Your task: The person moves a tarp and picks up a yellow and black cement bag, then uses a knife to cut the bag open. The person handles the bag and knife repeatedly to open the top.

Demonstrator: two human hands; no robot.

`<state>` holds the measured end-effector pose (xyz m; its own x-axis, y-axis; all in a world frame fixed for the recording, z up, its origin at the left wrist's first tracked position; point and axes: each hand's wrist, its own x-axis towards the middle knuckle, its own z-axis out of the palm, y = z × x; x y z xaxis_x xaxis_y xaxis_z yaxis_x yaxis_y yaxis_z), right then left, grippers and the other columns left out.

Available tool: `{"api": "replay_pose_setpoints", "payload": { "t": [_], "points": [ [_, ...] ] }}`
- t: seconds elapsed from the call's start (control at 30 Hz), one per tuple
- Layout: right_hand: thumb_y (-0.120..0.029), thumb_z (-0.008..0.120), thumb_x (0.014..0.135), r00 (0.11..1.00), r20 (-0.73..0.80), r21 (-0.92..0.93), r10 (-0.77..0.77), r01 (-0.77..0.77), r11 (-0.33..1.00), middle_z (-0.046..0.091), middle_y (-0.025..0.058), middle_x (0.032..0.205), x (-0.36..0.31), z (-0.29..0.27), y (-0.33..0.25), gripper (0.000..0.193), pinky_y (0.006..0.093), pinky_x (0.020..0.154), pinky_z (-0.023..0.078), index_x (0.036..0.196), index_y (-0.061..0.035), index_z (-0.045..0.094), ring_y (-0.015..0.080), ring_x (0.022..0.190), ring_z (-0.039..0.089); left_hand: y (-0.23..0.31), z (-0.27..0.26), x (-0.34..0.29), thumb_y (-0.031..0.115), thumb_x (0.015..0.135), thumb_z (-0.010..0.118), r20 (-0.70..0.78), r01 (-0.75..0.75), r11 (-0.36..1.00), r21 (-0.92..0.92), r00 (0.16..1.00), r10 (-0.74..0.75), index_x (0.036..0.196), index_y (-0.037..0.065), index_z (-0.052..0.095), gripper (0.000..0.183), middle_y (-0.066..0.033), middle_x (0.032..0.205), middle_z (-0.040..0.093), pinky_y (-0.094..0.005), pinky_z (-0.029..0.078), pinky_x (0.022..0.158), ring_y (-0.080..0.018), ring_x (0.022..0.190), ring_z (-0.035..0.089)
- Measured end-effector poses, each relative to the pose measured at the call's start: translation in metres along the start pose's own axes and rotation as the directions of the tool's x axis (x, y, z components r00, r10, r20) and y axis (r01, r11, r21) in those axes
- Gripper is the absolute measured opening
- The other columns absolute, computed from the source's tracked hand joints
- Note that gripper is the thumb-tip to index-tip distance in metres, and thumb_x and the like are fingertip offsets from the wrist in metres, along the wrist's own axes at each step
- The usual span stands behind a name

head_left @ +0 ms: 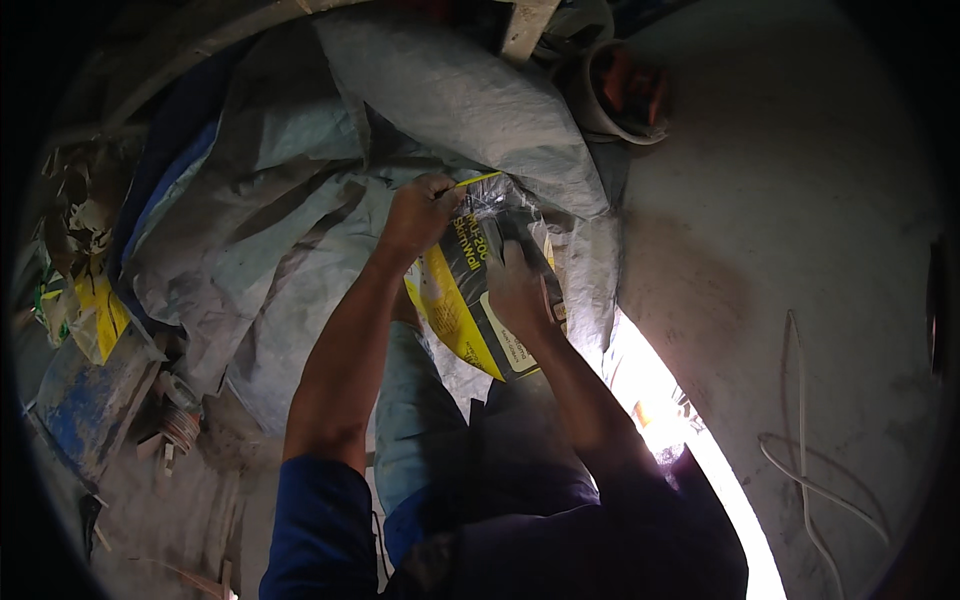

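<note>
A black and yellow printed bag [462, 290] with a shiny plastic surface stands in front of my legs, tilted. My left hand [418, 212] is closed on its upper left corner, fingers bent round the edge. Against the bag's dark face rests my right hand [520, 290], its fingers drawn together. A narrow greyish piece [493, 238] sticks up from these fingers; its kind is too dim to make out. Behind the bag spreads a crumpled grey-white sheet [460, 100]. The bag's underside is hidden by my right arm and legs.
At the upper right, a pale bucket [640, 132] holds reddish-orange things. A white cable [803, 440] loops at the right. Crumpled yellow packaging [100, 310] and a blue-smeared board [90, 400] lie at the left. Strong light falls beside my right arm.
</note>
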<state>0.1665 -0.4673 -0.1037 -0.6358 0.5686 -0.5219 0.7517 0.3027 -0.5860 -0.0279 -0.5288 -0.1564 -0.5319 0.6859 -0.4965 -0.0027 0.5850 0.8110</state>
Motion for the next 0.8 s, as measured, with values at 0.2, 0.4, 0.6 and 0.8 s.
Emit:
{"api": "replay_pose_setpoints", "payload": {
  "t": [0.2,0.4,0.6,0.8],
  "points": [
    [-0.015,0.055,0.095,0.994,0.102,-0.172,-0.030,0.047,0.984,0.062,0.0278,0.093,0.042,0.023,0.012,0.013,0.0586,0.074,0.055,0.100,-0.0029,0.054,0.0508,0.083,0.067,0.003,0.001,-0.001,0.019,0.094,0.070,-0.006,-0.050,0.999,-0.005,0.999,0.050,0.099,-0.005,0.071,0.024,-0.0094,0.084,0.070,-0.0296,0.050,0.070,-0.0104,0.076,0.062],
    [-0.021,0.055,0.097,0.982,0.169,-0.120,0.083,-0.063,0.991,0.067,0.0343,0.096,0.047,0.017,0.003,0.024,0.0611,0.082,0.052,0.111,-0.0022,0.050,0.0541,0.092,0.066,0.003,0.005,-0.002,0.020,0.092,0.071,0.017,0.084,0.987,-0.137,0.996,-0.082,0.097,-0.002,0.074,0.023,-0.0162,0.086,0.072,-0.0355,0.051,0.073,-0.0229,0.077,0.069],
    [-0.024,0.054,0.099,0.966,0.173,-0.083,0.191,-0.179,0.980,0.067,0.0347,0.097,0.051,0.012,-0.016,0.026,0.0607,0.085,0.051,0.114,-0.0032,0.049,0.0543,0.097,0.065,-0.002,0.004,0.000,0.020,0.092,0.071,0.010,0.136,0.985,-0.105,0.991,-0.135,0.098,-0.001,0.075,0.023,-0.0123,0.081,0.072,-0.0332,0.050,0.070,-0.0161,0.073,0.065],
    [-0.023,0.052,0.100,0.969,0.169,-0.053,0.181,-0.174,0.983,0.067,0.0350,0.091,0.044,0.016,-0.010,0.023,0.0637,0.083,0.050,0.112,-0.0031,0.047,0.0539,0.091,0.066,-0.003,0.007,0.000,0.023,0.092,0.071,0.029,0.215,0.930,-0.298,0.976,-0.216,0.096,-0.002,0.075,0.026,-0.0047,0.076,0.069,-0.0303,0.048,0.066,-0.0103,0.069,0.060]
  ]
}}
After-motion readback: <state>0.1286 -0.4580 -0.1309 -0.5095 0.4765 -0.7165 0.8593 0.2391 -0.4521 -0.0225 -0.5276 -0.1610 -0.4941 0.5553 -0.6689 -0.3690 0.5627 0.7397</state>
